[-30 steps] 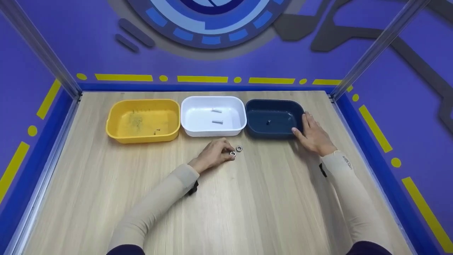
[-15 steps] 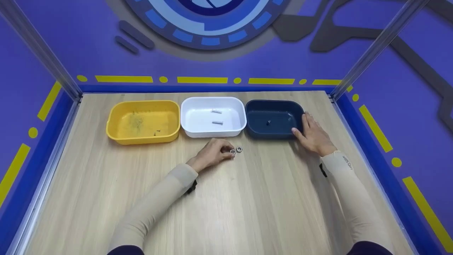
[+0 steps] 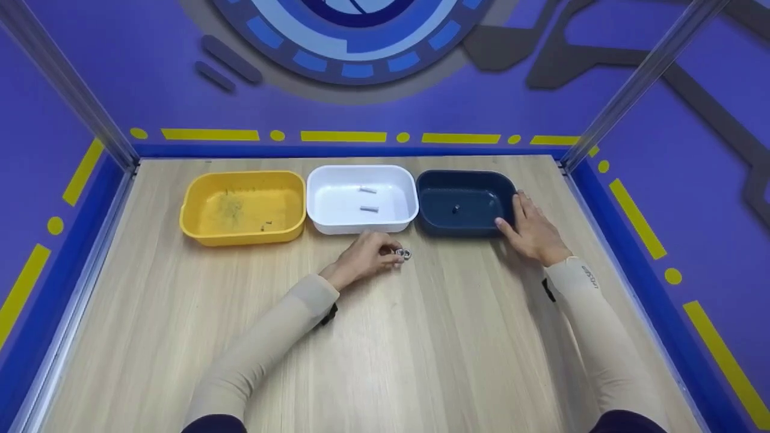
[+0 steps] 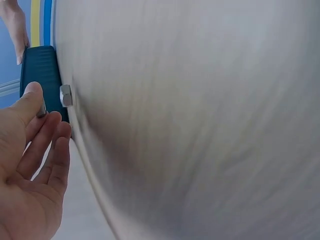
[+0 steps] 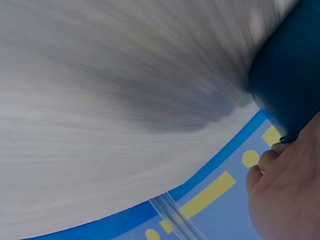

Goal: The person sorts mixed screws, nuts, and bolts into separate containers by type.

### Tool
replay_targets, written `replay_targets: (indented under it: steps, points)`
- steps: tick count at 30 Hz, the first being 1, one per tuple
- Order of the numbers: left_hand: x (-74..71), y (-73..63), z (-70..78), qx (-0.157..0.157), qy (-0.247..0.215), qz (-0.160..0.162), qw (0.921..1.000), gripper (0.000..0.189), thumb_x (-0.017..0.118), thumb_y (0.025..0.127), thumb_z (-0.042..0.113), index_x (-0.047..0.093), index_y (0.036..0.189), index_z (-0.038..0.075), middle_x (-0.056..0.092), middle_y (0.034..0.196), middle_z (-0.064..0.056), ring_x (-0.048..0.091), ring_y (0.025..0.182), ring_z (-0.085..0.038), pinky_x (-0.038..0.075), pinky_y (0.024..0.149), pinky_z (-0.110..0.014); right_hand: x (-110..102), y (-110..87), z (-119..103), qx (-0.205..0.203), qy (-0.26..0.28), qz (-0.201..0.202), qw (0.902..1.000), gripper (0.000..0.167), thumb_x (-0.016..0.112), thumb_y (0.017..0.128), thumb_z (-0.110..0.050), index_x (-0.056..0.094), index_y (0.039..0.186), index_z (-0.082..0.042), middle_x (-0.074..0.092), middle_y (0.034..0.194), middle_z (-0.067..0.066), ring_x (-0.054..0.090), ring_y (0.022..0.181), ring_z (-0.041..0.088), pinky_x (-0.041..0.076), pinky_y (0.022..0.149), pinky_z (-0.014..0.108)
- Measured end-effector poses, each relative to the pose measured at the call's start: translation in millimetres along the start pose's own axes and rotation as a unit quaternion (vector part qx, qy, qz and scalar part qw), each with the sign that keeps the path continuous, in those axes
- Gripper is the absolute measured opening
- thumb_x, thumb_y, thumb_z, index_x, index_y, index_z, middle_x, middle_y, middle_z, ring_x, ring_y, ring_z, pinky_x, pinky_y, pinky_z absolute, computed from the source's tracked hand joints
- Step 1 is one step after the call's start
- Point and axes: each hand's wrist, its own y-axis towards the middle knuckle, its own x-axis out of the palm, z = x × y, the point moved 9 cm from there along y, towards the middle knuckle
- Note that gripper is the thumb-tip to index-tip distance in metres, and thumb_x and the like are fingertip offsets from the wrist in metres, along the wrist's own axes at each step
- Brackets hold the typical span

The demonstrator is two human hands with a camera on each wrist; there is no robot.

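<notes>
My left hand (image 3: 364,258) is low over the wooden table, just in front of the white bin (image 3: 363,228). Thumb and forefinger pinch a small metal nut (image 4: 42,110), partly covered by the fingers. A second hex nut (image 4: 66,96) stands on the table just past the fingertips; in the head view the two nuts overlap. My right hand (image 3: 535,231) rests on the right end of the dark blue bin (image 3: 466,231), its fingers extended along the outer side and the thumb at the front rim. One small metal piece (image 3: 456,208) lies inside that bin.
Two short silver rods (image 3: 369,209) lie in the white bin. At the left of the row, the yellow bin (image 3: 240,239) contains small dark bits (image 3: 265,226). Blue panels (image 3: 361,114) and metal corner posts (image 3: 646,84) border the table at the back and sides.
The left hand has shifted slightly right and away from me, bringing its nut up against the standing one. My right hand stays in place on the dark blue bin.
</notes>
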Motion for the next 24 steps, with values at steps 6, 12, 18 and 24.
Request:
replay_targets:
  steps: [6,12,18,24]
  points:
    - [-5.3,7.2,11.1,0.006,-0.008,0.007,0.9999,0.015,0.081,0.095,0.019,0.085,0.105,0.008,0.081,0.094,0.000,0.067,0.084,-0.013,0.055,0.076,-0.026,0.7,0.6,-0.9,-0.004,-0.002,0.004,1.0000,0.097,0.030,0.110,-0.066,0.002,0.168,0.008,0.000,0.177,0.029,0.005,0.164,0.050,0.009,0.134,0.062]
    - [-9.2,17.8,24.6,0.016,0.001,0.010,0.9998,0.016,0.080,0.096,0.019,0.084,0.108,0.008,0.082,0.097,-0.002,0.069,0.088,-0.014,0.058,0.083,-0.029,-0.2,0.3,-1.6,-0.007,0.000,0.007,0.9999,0.097,0.031,0.111,-0.064,0.003,0.167,0.008,0.000,0.177,0.030,0.006,0.164,0.050,0.009,0.134,0.063]
    - [-9.9,31.7,38.4,0.032,0.019,0.013,0.9992,0.019,0.082,0.096,0.022,0.084,0.108,0.007,0.081,0.098,-0.005,0.069,0.086,-0.012,0.058,0.079,-0.025,-1.3,0.0,-1.5,-0.006,0.001,0.005,1.0000,0.096,0.030,0.111,-0.065,0.001,0.168,0.008,-0.001,0.177,0.029,0.006,0.164,0.050,0.009,0.134,0.064]
    - [-8.8,48.1,53.7,0.044,0.021,0.011,0.9988,0.022,0.080,0.097,0.026,0.084,0.108,0.007,0.082,0.100,-0.005,0.071,0.087,-0.013,0.059,0.080,-0.026,-0.7,-0.4,-1.4,-0.007,0.001,0.006,1.0000,0.096,0.030,0.111,-0.065,0.001,0.168,0.008,-0.002,0.177,0.029,0.005,0.164,0.050,0.009,0.134,0.063]
